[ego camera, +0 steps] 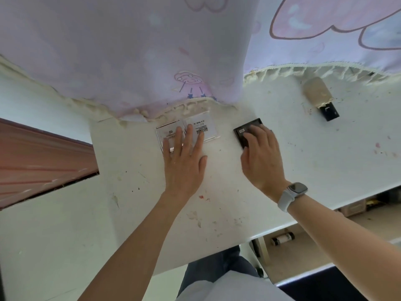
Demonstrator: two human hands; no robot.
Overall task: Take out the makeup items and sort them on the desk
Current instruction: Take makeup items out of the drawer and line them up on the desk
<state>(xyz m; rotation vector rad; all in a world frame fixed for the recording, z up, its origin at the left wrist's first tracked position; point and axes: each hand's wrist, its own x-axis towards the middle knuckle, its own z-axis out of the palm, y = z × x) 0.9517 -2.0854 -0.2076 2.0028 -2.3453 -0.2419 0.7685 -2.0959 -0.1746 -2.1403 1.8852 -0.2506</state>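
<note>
Two clear square makeup cases lie side by side on the white desk (217, 183), close to the curtain: the left case (167, 132) and the right case (208, 126) with a printed label. My left hand (184, 161) lies flat with straight fingers, its fingertips touching both cases. A black square compact (244, 131) lies to their right, label side up. My right hand (260, 155), with a watch on the wrist, rests over the compact's near right part with fingers slightly bent. A beige foundation bottle with a black cap (318, 93) lies at the far right.
A pink and lilac cartoon-print curtain (152, 51) hangs over the desk's far edge. A reddish-brown panel (39, 157) sits at the left. Below the desk's near right edge, a small bottle (282, 238) lies on the floor.
</note>
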